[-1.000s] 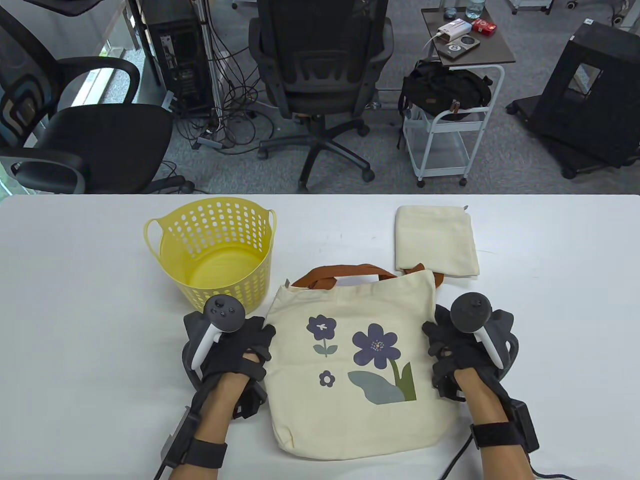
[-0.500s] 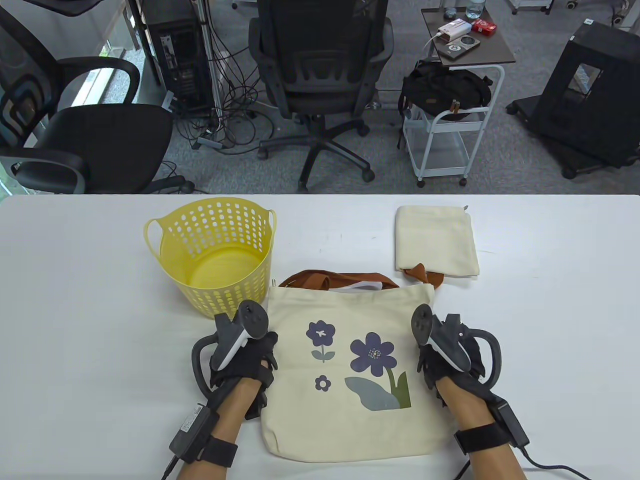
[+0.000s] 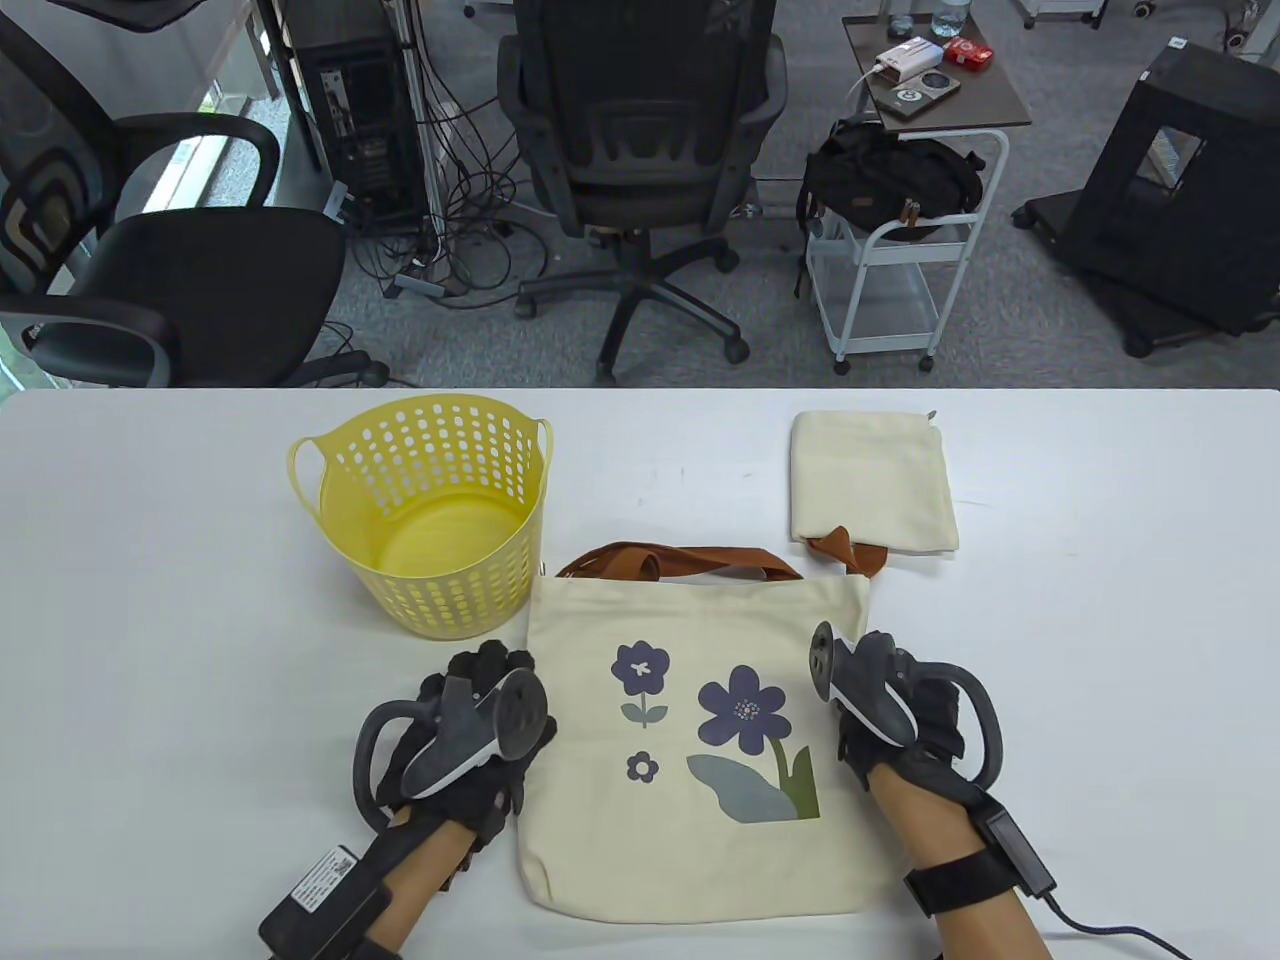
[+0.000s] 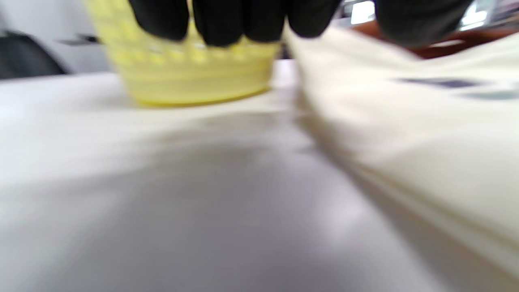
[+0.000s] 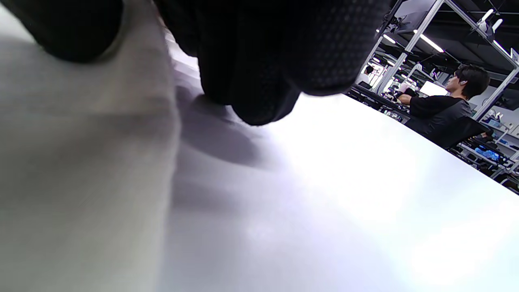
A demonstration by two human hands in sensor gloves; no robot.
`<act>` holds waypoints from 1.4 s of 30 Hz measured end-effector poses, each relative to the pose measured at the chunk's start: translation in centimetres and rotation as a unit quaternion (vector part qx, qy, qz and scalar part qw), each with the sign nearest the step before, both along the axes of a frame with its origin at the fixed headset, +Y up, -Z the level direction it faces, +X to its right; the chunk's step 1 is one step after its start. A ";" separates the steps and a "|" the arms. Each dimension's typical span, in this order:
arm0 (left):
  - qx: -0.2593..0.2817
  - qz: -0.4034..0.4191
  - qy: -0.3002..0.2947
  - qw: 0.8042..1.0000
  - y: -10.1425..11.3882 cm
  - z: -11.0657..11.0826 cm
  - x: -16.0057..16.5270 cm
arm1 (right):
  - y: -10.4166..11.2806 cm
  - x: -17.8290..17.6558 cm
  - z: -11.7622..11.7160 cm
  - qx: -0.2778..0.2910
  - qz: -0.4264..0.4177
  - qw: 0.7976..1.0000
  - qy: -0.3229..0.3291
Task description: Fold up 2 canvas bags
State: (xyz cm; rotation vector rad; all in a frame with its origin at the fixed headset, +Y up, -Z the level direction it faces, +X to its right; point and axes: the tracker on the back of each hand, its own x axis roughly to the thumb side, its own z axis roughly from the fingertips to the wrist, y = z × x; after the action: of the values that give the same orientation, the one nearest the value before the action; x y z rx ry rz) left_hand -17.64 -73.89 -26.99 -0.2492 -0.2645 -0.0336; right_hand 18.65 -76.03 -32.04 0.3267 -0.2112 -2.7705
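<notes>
The cream canvas tote bag with purple flowers (image 3: 690, 740) is pinched at its side edges by the left hand (image 3: 480, 730) and right hand (image 3: 890, 710).

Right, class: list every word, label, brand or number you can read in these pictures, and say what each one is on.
Nothing can be read.
Label on the black box at the left wrist: print too small.
Red packet on the side cart: lettering too small.
Flowered canvas bag: pictures only, no words.
Wrist views: no text shows.

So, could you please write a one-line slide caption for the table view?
Two gloved hands, left hand and right hand, grip the sides of a flower-printed canvas bag beside a yellow basket.
</notes>
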 end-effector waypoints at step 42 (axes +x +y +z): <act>-0.211 0.025 -0.112 0.971 -5.9 3.3 0.3 | -0.5 -14.7 -16.6 -0.090 -0.096 0.979 0.157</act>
State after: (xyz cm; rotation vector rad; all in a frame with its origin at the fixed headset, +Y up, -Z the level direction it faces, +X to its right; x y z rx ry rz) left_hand -17.31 -79.75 -23.67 -0.6635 -0.5039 0.0453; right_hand 3.99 -76.52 -48.61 -0.1881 -0.4296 -2.9113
